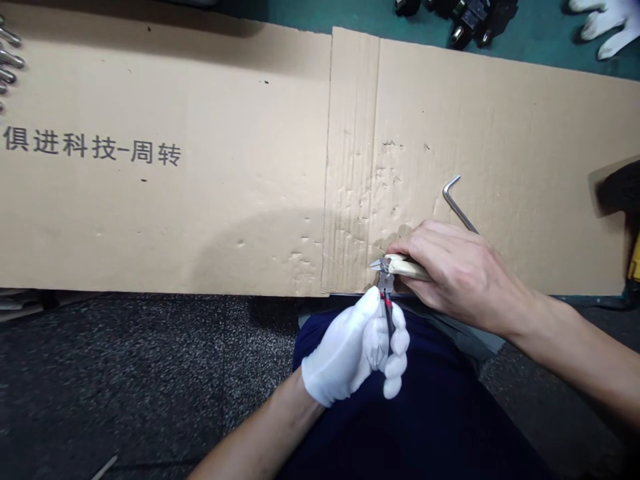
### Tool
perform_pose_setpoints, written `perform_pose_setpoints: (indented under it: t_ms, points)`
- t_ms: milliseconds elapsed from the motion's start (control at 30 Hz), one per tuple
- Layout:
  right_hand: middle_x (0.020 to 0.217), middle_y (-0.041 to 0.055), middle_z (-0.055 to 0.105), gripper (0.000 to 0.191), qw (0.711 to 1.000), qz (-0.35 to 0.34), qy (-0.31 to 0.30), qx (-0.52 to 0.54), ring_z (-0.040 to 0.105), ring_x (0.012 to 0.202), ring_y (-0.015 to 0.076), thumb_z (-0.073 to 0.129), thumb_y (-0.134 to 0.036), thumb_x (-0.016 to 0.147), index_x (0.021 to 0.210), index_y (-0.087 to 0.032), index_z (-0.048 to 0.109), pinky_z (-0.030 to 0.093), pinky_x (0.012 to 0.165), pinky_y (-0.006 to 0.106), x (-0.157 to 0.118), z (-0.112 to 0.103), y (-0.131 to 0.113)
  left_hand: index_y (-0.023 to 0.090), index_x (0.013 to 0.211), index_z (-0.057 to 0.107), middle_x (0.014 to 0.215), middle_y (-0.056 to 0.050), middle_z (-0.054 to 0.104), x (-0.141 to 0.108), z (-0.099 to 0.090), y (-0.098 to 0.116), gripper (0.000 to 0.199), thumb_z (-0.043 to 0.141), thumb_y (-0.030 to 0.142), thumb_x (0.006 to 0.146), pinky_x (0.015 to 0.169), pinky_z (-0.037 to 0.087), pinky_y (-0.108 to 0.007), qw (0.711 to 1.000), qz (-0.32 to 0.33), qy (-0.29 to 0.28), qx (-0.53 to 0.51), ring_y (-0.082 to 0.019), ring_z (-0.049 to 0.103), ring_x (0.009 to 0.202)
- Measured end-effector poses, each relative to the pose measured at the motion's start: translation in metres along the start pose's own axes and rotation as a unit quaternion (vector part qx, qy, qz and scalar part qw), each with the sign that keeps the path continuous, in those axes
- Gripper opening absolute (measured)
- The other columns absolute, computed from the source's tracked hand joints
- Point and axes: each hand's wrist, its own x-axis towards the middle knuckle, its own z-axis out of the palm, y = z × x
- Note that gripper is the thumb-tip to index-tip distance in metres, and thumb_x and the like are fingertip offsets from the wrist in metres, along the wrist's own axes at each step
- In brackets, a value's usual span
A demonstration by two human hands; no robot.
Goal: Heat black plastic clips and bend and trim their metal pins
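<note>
My left hand [360,343], in a white glove, is closed around a slim black piece [390,323] with red bits near its top and a small grey metal end; I cannot make out its kind. My bare right hand [457,270] grips a pair of cutting pliers [407,268] with cream handles. The pliers' pointed jaws face left, right at the metal end of the black piece, and whether they bite on it is unclear. Both hands meet at the front edge of the cardboard [250,167], above my lap.
A hex key [457,203] lies on the cardboard beyond my right hand. Several metal rods [10,57] sit at the far left. Black parts [470,20] and a white glove [613,23] rest on the green surface [545,40] behind. A dark object [620,189] stands at the right edge.
</note>
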Motion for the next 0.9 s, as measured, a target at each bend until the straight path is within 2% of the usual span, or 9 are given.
perform_pose_setpoints:
  t_ms: [133,300,367,467,533,600,767,900]
  points:
    - [0.094,0.0040,0.065,0.014,1.000,0.014,0.016,0.022,0.058,0.087,0.0183,0.057,-0.009,0.098,0.109,-0.012,0.067,0.044,0.080,0.033,0.000,0.004,0.003,0.016,0.093,0.062,0.072,-0.003,0.061,-0.002,0.001,0.003,0.055,0.035,0.061,0.105,0.039,0.054,-0.028,0.999,-0.031,-0.026,-0.035,-0.015,0.059,0.047]
    - [0.094,0.0024,0.067,0.014,0.991,0.092,0.093,0.026,0.061,0.083,0.0156,0.063,-0.010,0.091,0.105,-0.013,0.067,0.046,0.075,0.028,-0.008,0.009,0.008,0.017,0.091,0.064,0.069,-0.002,0.061,-0.004,0.001,0.003,0.057,0.032,0.061,0.106,0.036,0.053,-0.029,0.996,-0.048,-0.028,-0.067,-0.016,0.058,0.045]
    - [0.095,0.0016,0.068,0.020,0.988,0.115,0.098,0.033,0.063,0.084,0.0150,0.064,-0.008,0.088,0.106,-0.014,0.067,0.047,0.076,0.027,-0.012,0.006,0.009,0.017,0.091,0.064,0.068,-0.002,0.061,-0.003,-0.001,0.003,0.058,0.032,0.062,0.106,0.036,0.054,-0.029,0.996,-0.049,-0.030,-0.070,-0.016,0.058,0.044]
    - [0.104,0.0020,0.070,0.024,0.992,0.120,0.048,0.013,0.064,0.091,0.0176,0.063,-0.011,0.089,0.112,-0.016,0.067,0.047,0.082,0.029,-0.020,-0.001,0.008,0.017,0.090,0.065,0.068,-0.003,0.062,-0.002,-0.004,0.002,0.059,0.031,0.062,0.106,0.036,0.054,-0.029,0.996,-0.046,-0.028,-0.066,-0.016,0.059,0.045]
    - [0.107,0.0033,0.070,0.023,0.993,0.106,-0.003,-0.044,0.063,0.095,0.0216,0.060,-0.016,0.094,0.116,-0.017,0.067,0.046,0.083,0.034,-0.025,-0.006,0.006,0.016,0.091,0.065,0.069,-0.003,0.062,-0.002,-0.005,0.002,0.059,0.030,0.062,0.106,0.036,0.055,-0.030,0.997,-0.043,-0.026,-0.063,-0.016,0.059,0.045]
    - [0.101,0.0044,0.068,0.021,0.990,0.083,-0.038,-0.110,0.060,0.091,0.0241,0.057,-0.021,0.099,0.115,-0.017,0.069,0.044,0.080,0.037,-0.028,-0.011,0.005,0.016,0.091,0.064,0.069,-0.003,0.063,-0.002,-0.006,0.002,0.059,0.029,0.061,0.106,0.036,0.055,-0.030,0.996,-0.045,-0.031,-0.066,-0.016,0.060,0.045]
    - [0.089,0.0041,0.064,0.018,0.973,0.050,-0.065,-0.217,0.056,0.085,0.0259,0.054,-0.024,0.103,0.109,-0.019,0.071,0.038,0.073,0.040,-0.026,-0.015,0.004,0.018,0.093,0.064,0.070,-0.002,0.063,-0.004,-0.005,0.006,0.059,0.027,0.061,0.107,0.039,0.058,-0.031,0.992,-0.061,-0.064,-0.090,-0.015,0.060,0.047]
    - [0.086,0.0039,0.063,0.017,0.965,0.042,-0.071,-0.247,0.055,0.085,0.0268,0.054,-0.025,0.104,0.107,-0.020,0.070,0.034,0.071,0.040,-0.023,-0.016,0.003,0.017,0.094,0.066,0.071,-0.002,0.062,-0.007,-0.006,0.008,0.060,0.028,0.061,0.107,0.041,0.059,-0.032,0.989,-0.067,-0.078,-0.107,-0.016,0.061,0.048]
